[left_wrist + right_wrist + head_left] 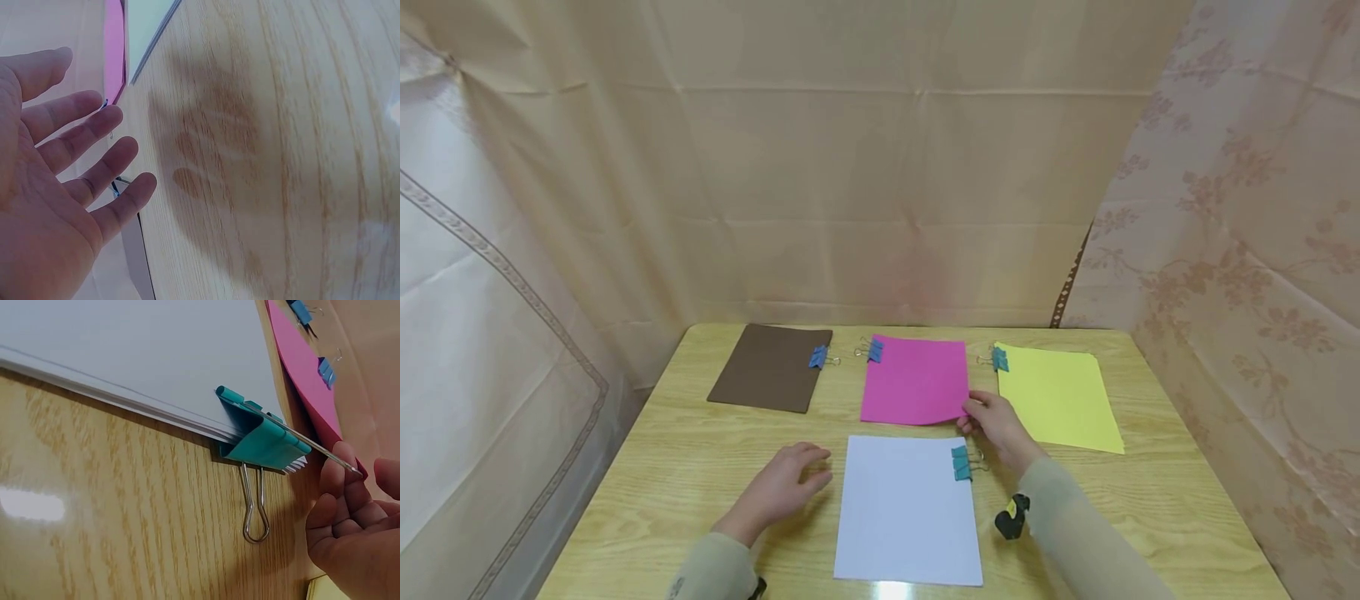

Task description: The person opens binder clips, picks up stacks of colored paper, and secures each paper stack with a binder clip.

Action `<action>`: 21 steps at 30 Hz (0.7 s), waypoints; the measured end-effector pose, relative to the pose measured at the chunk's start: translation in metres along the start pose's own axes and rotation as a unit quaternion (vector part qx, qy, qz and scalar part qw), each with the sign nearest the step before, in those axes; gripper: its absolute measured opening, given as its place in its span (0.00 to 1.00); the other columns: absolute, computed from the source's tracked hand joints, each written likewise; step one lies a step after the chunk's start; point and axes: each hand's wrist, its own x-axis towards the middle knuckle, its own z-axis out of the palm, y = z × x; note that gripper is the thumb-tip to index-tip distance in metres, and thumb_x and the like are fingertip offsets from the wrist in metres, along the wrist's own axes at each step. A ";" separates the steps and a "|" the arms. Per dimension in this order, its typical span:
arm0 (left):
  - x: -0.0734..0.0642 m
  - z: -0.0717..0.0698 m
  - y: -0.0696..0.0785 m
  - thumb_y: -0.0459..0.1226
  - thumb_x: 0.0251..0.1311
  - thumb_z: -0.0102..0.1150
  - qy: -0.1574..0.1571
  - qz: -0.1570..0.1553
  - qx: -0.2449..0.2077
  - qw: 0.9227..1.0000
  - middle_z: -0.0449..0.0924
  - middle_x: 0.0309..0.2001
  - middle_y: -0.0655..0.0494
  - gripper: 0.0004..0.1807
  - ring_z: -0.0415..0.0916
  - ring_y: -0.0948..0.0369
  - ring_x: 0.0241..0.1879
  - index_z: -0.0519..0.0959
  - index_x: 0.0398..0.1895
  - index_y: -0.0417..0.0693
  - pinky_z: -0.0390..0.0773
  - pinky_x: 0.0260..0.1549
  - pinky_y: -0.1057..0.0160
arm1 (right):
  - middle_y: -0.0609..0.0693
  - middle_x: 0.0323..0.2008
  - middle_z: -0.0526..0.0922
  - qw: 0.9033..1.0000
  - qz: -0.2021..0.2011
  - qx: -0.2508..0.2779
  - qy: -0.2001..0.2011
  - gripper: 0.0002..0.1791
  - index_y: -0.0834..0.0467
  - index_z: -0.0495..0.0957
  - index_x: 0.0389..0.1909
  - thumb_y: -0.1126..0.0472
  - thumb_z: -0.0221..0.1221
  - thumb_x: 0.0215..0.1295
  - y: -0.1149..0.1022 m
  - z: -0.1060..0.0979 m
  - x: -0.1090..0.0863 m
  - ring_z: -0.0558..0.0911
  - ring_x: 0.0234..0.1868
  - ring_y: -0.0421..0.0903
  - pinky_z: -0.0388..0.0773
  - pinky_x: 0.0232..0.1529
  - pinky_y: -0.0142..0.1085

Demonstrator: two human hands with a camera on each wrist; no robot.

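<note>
My right hand [1000, 429] pinches the near right corner of a pink paper stack [913, 379], whose near edge curves up slightly there. A blue binder clip [876, 350] grips that stack's far left corner. Closer to me lies a white paper stack [906, 517] with a teal binder clip [961, 463] on its right edge. In the right wrist view, this teal clip [269, 437] is just beside the curled fingers [334, 515]. Left of the white stack, my left hand [782, 483] hovers over the table with fingers spread, holding nothing, as the left wrist view confirms.
A brown stack [771, 367] with a blue binder clip [817, 357] lies at the back left. At the right is a yellow stack [1060, 396] with a teal binder clip [1000, 359]. Curtains [880, 167] hang behind the wooden table [647, 500] and on both sides.
</note>
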 end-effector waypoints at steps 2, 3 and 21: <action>0.000 0.000 0.000 0.44 0.71 0.60 0.001 0.001 0.002 1.000 0.78 0.61 0.46 0.21 0.71 0.42 0.64 0.80 0.61 0.43 0.69 0.64 0.37 | 0.55 0.41 0.84 1.000 0.003 0.001 0.001 0.28 0.67 0.61 0.75 0.58 0.47 0.82 0.001 0.000 0.000 0.81 0.40 0.45 0.77 0.55 0.40; 0.000 0.000 -0.001 0.44 0.71 0.60 0.001 0.001 0.004 1.000 0.78 0.61 0.47 0.21 0.71 0.42 0.64 0.80 0.61 0.43 0.69 0.65 0.37 | 0.55 0.41 0.84 1.000 0.005 0.002 0.002 0.27 0.66 0.61 0.75 0.57 0.47 0.82 0.001 -0.001 -0.001 0.81 0.40 0.45 0.76 0.57 0.41; 0.004 -0.009 -0.004 0.44 0.71 0.60 0.016 -0.007 0.036 0.999 0.79 0.60 0.48 0.20 0.72 0.43 0.63 0.81 0.61 0.44 0.70 0.64 0.40 | 0.57 0.43 0.83 1.000 0.006 -0.006 0.021 0.25 0.66 0.67 0.71 0.56 0.49 0.82 0.006 -0.007 -0.003 0.82 0.39 0.45 0.80 0.48 0.35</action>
